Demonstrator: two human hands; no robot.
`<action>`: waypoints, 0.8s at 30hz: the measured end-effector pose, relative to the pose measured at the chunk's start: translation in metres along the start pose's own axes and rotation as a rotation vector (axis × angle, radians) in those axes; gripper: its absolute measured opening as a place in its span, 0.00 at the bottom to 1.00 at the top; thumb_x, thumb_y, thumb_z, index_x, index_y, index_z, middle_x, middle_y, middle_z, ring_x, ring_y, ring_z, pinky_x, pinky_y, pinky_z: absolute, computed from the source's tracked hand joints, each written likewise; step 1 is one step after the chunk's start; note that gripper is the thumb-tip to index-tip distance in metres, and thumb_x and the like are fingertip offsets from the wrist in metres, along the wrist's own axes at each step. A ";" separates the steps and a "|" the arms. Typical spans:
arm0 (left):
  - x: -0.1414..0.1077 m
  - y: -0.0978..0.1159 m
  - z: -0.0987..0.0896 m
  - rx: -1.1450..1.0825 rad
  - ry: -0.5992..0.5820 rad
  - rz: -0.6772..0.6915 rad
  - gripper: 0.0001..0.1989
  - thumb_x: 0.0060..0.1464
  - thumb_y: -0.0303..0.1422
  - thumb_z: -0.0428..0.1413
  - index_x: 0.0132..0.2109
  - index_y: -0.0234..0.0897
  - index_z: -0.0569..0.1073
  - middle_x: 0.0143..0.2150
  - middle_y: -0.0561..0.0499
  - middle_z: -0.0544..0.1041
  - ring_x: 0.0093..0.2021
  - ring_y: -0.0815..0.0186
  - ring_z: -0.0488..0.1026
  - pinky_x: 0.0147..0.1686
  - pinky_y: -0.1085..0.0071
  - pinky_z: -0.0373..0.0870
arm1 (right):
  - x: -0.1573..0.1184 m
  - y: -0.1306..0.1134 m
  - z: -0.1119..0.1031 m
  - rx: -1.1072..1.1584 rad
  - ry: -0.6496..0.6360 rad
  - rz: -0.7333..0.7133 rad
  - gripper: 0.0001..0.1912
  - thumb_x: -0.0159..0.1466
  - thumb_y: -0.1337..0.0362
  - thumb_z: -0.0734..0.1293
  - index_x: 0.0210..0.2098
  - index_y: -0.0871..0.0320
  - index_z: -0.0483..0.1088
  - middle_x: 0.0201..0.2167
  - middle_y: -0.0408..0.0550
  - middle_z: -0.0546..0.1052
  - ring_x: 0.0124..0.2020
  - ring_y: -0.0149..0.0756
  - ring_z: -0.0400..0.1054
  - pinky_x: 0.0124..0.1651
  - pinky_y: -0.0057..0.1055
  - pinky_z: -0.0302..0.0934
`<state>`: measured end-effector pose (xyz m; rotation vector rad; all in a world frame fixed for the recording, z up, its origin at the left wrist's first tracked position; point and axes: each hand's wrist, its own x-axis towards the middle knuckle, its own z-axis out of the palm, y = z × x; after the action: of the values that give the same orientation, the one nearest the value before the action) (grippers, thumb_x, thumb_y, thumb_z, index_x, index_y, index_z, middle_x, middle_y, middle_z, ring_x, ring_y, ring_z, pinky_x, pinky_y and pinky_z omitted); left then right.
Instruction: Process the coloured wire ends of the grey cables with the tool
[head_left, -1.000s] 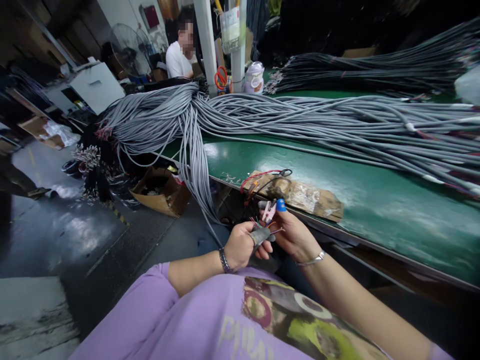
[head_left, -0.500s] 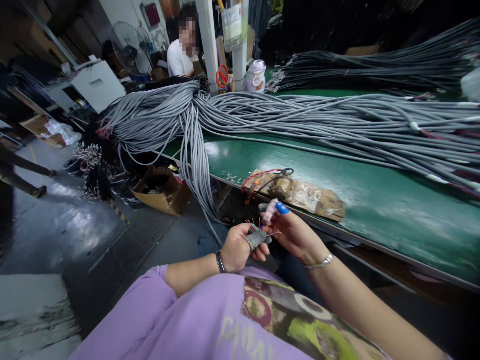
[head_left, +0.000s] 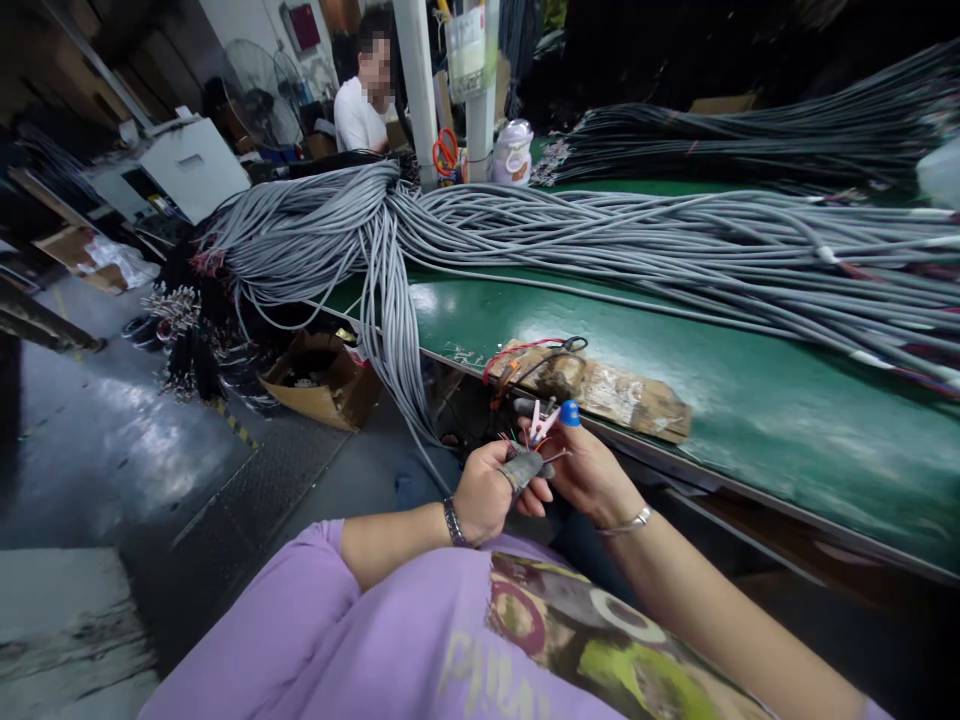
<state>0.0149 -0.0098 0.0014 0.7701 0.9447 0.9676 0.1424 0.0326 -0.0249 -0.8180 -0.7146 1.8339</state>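
Note:
My left hand (head_left: 484,492), its thumb in a dark grey finger sleeve, is closed on the end of a cable. Thin coloured wires (head_left: 510,440) fan out above that thumb. Close beside it, my right hand (head_left: 589,470) has a blue cap (head_left: 570,413) on the thumb. Its fingers hold a small pale-pink V-shaped clip (head_left: 541,424) against the wires. The clip's lower end and some fingertips are hidden. A grey cable (head_left: 429,470) runs down toward my left hand from the hanging bundle.
Thick grey cables (head_left: 600,235) lie along the green table (head_left: 465,315). A taped cardboard strip (head_left: 622,395) rests at its near edge. An open carton (head_left: 330,385) stands on the floor. Dark cables (head_left: 735,135) lie behind, and a person (head_left: 361,110) sits at the back.
Both hands have shifted slightly, the left one to the right. The pink clip now shows as a clear V, closer over the wires, and the right thumb is more upright.

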 end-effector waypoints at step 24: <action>-0.006 0.000 -0.006 0.022 0.077 0.044 0.22 0.43 0.50 0.61 0.31 0.33 0.70 0.22 0.51 0.74 0.15 0.73 0.66 0.15 0.78 0.57 | -0.004 -0.009 0.009 0.162 0.044 0.056 0.17 0.54 0.48 0.73 0.31 0.56 0.76 0.28 0.45 0.79 0.23 0.33 0.69 0.28 0.31 0.65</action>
<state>0.0077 -0.0145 0.0007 0.7790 1.0099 1.0327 0.1413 0.0313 -0.0119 -0.7758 -0.5126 1.8903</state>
